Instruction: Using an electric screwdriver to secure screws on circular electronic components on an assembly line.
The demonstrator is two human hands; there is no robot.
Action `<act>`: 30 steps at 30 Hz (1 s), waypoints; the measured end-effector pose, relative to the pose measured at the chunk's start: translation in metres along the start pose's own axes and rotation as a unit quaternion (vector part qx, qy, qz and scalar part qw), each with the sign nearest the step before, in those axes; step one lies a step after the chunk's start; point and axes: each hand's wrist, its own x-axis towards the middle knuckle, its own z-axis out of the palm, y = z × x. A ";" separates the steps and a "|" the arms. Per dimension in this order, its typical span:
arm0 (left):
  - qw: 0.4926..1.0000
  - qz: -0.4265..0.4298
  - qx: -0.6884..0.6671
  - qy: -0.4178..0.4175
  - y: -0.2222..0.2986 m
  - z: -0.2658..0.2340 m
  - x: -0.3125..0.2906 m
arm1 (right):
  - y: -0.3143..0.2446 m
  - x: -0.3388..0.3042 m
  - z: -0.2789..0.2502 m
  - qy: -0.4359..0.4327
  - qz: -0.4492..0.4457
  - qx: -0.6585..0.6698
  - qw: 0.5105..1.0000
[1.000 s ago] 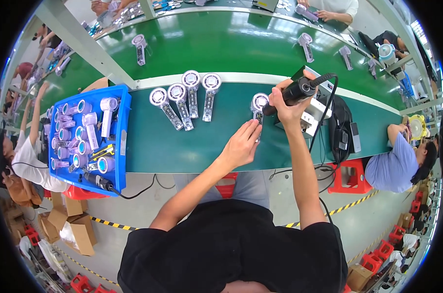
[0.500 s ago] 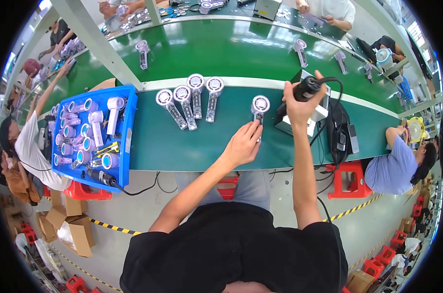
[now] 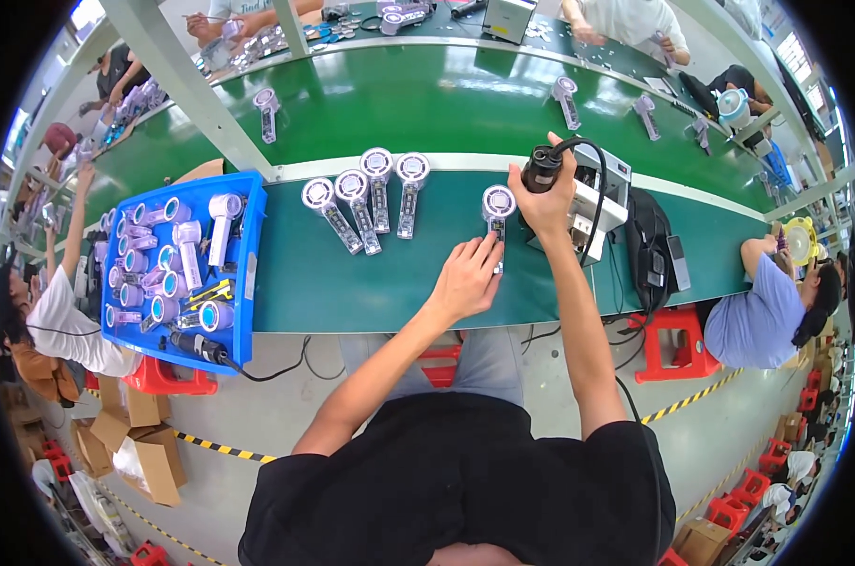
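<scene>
A pale purple handheld fan [image 3: 498,202], its round head pointing away from me, lies on the green bench. My left hand [image 3: 467,276] holds it by the clear handle, fingers closed over the lower part, which they partly hide. To the right of the fan head, my right hand [image 3: 548,196] grips a black corded electric screwdriver [image 3: 542,170]. Its cable loops over the wrist; the tool's tip is hidden. Left of the fan, several similar fans [image 3: 376,162] lie grouped with their handles toward me.
At the left, a blue tray [image 3: 246,274] holds several fans and another black corded tool [image 3: 199,345]. A grey-and-white box [image 3: 611,179] and a black bag [image 3: 648,247] stand at the right. Beyond the metal rail, a green conveyor [image 3: 399,104] carries fans; people work around it.
My right hand and the screwdriver have moved left, closer to the fan head, uncovering more of the box. My left hand stays on the handle. Fans on the conveyor have shifted left.
</scene>
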 end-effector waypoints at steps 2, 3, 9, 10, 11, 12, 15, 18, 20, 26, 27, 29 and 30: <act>1.000 0.000 -0.002 -0.001 0.000 0.000 0.000 | 0.000 0.001 -0.001 0.006 -0.003 -0.001 1.000; 1.000 -0.001 -0.004 -0.002 0.000 0.000 0.001 | -0.002 0.003 -0.002 0.017 0.003 0.013 1.000; 1.000 0.010 0.006 0.002 -0.002 -0.001 -0.004 | -0.067 0.046 -0.042 0.141 0.002 0.170 0.975; 1.000 0.013 0.002 0.002 -0.002 -0.001 -0.002 | -0.068 0.055 -0.054 0.198 -0.033 0.177 0.963; 1.000 0.013 0.001 0.002 -0.001 -0.001 -0.001 | -0.069 0.064 -0.069 0.241 -0.062 0.158 0.956; 1.000 0.013 -0.001 0.000 0.001 -0.001 -0.002 | -0.062 0.067 -0.082 0.276 -0.102 0.152 0.943; 1.000 0.012 0.000 0.001 -0.001 0.001 -0.001 | -0.030 0.072 -0.098 0.341 -0.089 0.033 0.935; 1.000 -0.004 -0.011 -0.007 -0.003 0.001 -0.004 | -0.035 0.062 -0.116 0.264 -0.024 -0.004 0.964; 1.000 -0.004 -0.015 -0.009 -0.003 0.003 -0.004 | -0.055 0.063 -0.130 0.275 -0.084 0.067 0.955; 1.000 0.014 -0.001 -0.001 -0.004 0.003 -0.004 | -0.088 0.059 -0.126 0.128 0.054 0.144 0.980; 1.000 0.012 0.001 0.000 -0.004 0.002 -0.004 | -0.079 0.055 -0.121 0.115 0.054 0.139 0.982; 1.000 0.016 0.000 0.003 -0.002 0.003 -0.003 | -0.064 0.050 -0.118 0.102 0.057 0.128 0.985; 1.000 0.016 0.000 0.003 -0.002 0.003 -0.003 | -0.057 0.050 -0.116 0.088 0.061 0.132 0.985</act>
